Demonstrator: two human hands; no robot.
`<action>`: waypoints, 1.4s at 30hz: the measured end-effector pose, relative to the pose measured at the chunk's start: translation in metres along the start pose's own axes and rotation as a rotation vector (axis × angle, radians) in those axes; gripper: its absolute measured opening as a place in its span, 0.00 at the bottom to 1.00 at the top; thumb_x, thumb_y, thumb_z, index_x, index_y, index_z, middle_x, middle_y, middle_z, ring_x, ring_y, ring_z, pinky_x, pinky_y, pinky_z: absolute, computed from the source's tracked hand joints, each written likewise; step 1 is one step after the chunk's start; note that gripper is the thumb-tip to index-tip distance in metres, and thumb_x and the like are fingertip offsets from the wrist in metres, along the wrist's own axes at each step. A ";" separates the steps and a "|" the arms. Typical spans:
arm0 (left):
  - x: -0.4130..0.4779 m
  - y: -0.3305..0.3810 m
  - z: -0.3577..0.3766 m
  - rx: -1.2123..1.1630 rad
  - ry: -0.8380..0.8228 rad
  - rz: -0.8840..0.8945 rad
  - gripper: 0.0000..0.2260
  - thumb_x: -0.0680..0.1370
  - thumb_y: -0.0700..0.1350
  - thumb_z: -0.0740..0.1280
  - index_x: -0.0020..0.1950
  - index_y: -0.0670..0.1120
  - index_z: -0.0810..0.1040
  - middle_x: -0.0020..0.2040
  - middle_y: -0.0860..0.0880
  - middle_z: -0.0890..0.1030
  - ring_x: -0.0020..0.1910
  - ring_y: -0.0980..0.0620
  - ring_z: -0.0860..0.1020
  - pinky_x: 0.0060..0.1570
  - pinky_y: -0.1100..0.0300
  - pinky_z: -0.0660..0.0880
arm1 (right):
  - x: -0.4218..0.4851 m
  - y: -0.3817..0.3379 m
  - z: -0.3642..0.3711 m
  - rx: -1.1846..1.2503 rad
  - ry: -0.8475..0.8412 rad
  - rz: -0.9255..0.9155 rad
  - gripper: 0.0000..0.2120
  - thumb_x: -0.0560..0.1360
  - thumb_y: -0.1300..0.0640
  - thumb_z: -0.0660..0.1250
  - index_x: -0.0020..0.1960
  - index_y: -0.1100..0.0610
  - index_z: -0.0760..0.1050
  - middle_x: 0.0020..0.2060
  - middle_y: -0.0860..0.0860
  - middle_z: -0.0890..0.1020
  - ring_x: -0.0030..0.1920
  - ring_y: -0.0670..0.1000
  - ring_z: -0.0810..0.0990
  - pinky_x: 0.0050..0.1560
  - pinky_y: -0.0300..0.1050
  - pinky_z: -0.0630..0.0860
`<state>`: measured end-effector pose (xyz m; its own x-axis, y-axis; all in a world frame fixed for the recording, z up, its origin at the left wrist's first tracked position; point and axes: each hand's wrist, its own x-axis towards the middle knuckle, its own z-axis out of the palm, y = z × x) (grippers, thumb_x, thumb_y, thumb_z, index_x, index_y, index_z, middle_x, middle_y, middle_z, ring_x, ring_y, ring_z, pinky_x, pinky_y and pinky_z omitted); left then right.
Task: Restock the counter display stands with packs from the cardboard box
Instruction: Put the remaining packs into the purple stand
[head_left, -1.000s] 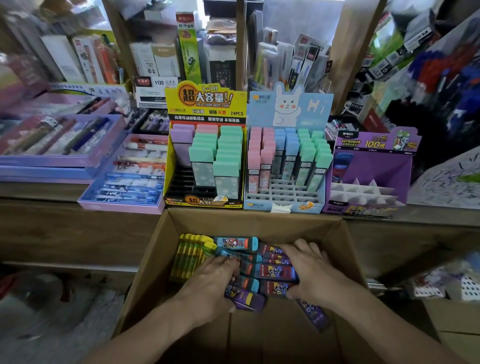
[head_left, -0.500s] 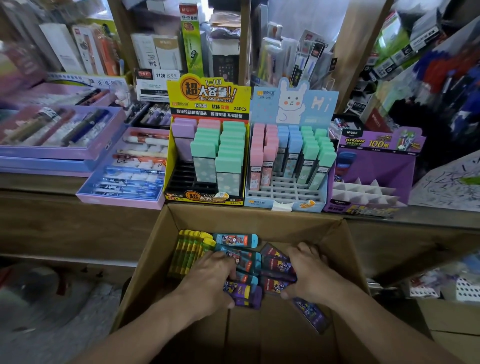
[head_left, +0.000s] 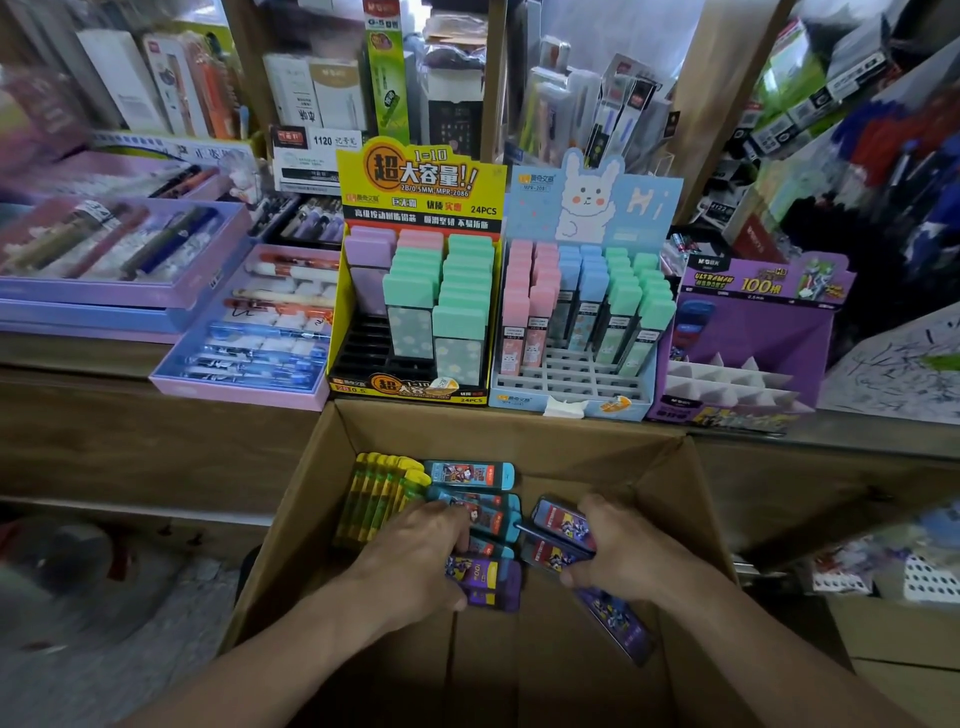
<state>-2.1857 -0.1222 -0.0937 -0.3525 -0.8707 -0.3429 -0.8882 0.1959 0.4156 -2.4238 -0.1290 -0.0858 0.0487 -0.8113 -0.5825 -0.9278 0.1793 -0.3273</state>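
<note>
Head view. A: What is the left hand (head_left: 415, 561) doing?
B: It lies palm down in the cardboard box (head_left: 519, 431). Its fingers curl over a cluster of blue packs (head_left: 488, 512) and the thumb presses a purple pack (head_left: 493, 584) on the near side. It grips them.
A: And the right hand (head_left: 618, 551)?
B: Its fingers bend round two dark packs (head_left: 561, 527), which tilt up off the box floor, with the thumb underneath. It is closed on them, not slack.
A: Where is the other stock?
B: In the same box, just in front of the counter's (head_left: 78, 353) front edge. Yellow-green packs (head_left: 379, 493) stand on edge in the far left corner. A single blue pack (head_left: 467, 474) lies flat along the far wall. A second purple pack (head_left: 618, 623) lies by the right wall, under the right wrist.
A: What are they made of?
B: Slim, flat cases with rounded ends, in glossy plastic with cartoon prints. The box is plain brown corrugated board.
A: And the stands?
B: Three printed card ones sit along the counter's front edge. The yellow stand (head_left: 421, 176) holds chunky pastel packs above black slots. The blue stand (head_left: 592, 202) has a rabbit cut-out, slimmer pastel packs and a pale grid. The purple stand (head_left: 753, 332) has white dividers.
</note>
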 end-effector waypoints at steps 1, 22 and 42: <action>0.000 0.000 0.000 -0.001 -0.002 -0.007 0.21 0.68 0.50 0.79 0.51 0.58 0.69 0.57 0.58 0.72 0.58 0.58 0.69 0.52 0.63 0.68 | -0.001 0.000 0.000 0.015 -0.011 0.008 0.26 0.71 0.49 0.80 0.61 0.48 0.68 0.57 0.47 0.78 0.58 0.48 0.78 0.61 0.48 0.78; 0.004 -0.001 0.002 -0.138 -0.055 -0.066 0.17 0.70 0.52 0.78 0.47 0.59 0.70 0.51 0.59 0.73 0.49 0.59 0.74 0.41 0.63 0.73 | -0.002 0.004 -0.006 0.007 -0.054 0.086 0.24 0.68 0.49 0.81 0.56 0.49 0.71 0.52 0.46 0.77 0.50 0.48 0.80 0.46 0.43 0.76; 0.012 -0.006 -0.002 -0.666 -0.038 -0.014 0.10 0.71 0.55 0.76 0.45 0.57 0.75 0.45 0.51 0.84 0.42 0.56 0.84 0.45 0.55 0.83 | -0.014 0.007 -0.020 0.528 -0.176 -0.079 0.18 0.68 0.60 0.81 0.55 0.57 0.81 0.48 0.52 0.89 0.50 0.51 0.88 0.60 0.56 0.83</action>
<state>-2.1843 -0.1345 -0.0982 -0.3627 -0.8525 -0.3764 -0.5252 -0.1466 0.8382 -2.4381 -0.1271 -0.0649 0.2137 -0.7365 -0.6418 -0.6101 0.4124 -0.6765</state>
